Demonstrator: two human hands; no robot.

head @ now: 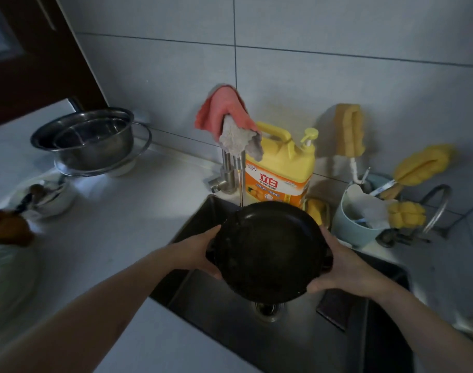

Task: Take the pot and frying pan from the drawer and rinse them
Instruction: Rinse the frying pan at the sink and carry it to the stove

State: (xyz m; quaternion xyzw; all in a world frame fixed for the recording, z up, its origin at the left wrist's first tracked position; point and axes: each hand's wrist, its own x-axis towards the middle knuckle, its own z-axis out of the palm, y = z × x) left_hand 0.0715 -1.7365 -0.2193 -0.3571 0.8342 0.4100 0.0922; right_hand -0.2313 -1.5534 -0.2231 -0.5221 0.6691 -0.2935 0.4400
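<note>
A black frying pan (267,251) is held tilted over the steel sink (284,335). A thin stream of water from the tap (236,168) lands on the pan's far rim. My left hand (200,254) grips the pan's left edge. Across from it, my right hand (343,267) grips the right edge. The pan's handle is hidden. The steel pot (84,138) stands on the counter at the left, on a glass lid.
A pink and a white cloth (230,125) hang over the tap. Behind the sink stands a yellow detergent jug (281,168). A blue holder (356,219) with yellow sponge brushes sits at the right. Small bowls (49,195) lie on the white counter at the left.
</note>
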